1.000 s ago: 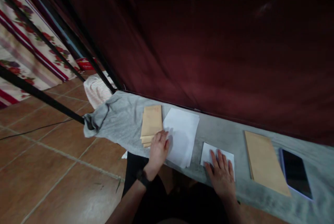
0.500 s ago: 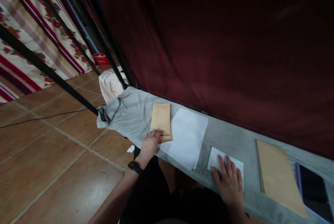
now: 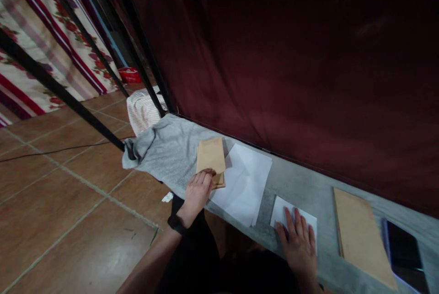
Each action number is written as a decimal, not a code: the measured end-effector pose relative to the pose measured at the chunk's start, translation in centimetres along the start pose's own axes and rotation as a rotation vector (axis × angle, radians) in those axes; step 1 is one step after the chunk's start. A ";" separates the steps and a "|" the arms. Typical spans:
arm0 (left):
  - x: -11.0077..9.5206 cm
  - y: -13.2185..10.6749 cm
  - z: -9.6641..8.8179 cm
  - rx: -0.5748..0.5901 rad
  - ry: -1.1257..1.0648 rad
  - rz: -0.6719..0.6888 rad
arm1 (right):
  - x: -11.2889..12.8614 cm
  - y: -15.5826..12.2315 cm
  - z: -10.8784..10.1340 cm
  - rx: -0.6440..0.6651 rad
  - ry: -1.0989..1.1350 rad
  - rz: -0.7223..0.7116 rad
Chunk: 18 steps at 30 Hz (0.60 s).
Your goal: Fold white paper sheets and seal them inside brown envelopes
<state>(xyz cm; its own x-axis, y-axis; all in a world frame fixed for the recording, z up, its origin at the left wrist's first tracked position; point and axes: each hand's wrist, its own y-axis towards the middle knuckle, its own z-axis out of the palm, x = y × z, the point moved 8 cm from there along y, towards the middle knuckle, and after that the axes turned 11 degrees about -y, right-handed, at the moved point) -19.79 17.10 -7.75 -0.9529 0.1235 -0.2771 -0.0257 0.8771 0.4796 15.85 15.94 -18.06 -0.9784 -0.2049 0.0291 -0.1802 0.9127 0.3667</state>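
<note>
My left hand (image 3: 197,192) pinches the near edge of the top brown envelope (image 3: 210,155) and lifts it slightly askew off a small stack of brown envelopes (image 3: 218,180). My right hand (image 3: 299,243) lies flat, fingers spread, on a folded white sheet (image 3: 308,220) near the table's front edge. Between the two hands lies a pile of white paper (image 3: 245,182). A dark watch sits on my left wrist.
A grey cloth (image 3: 164,150) covers the narrow table. A large brown envelope (image 3: 360,234) and a dark phone (image 3: 404,250) lie at the right. A dark red curtain hangs behind. Black metal bars (image 3: 61,90) and a tiled floor are at the left.
My left hand moved from the white paper pile to the envelope stack and gripped the top envelope, which is now raised and turned. My right hand stayed on the folded sheet.
</note>
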 end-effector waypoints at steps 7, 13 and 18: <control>-7.2 0.2 -0.6 -0.019 -0.024 0.241 | -0.4 -0.3 1.2 -0.038 -0.065 -0.005; -13.1 -1.9 1.9 0.113 -0.120 0.398 | -0.8 0.2 1.0 0.028 0.064 0.039; -15.2 -2.7 3.4 0.212 -0.179 0.427 | 0.1 1.9 -0.7 0.115 0.671 0.270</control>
<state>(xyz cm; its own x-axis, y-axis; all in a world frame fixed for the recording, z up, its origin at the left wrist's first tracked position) -4.20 14.47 -7.67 -0.7976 0.5532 -0.2405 0.4345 0.8035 0.4070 15.48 17.44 -16.66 -0.7242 -0.1058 0.6815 0.0132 0.9859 0.1670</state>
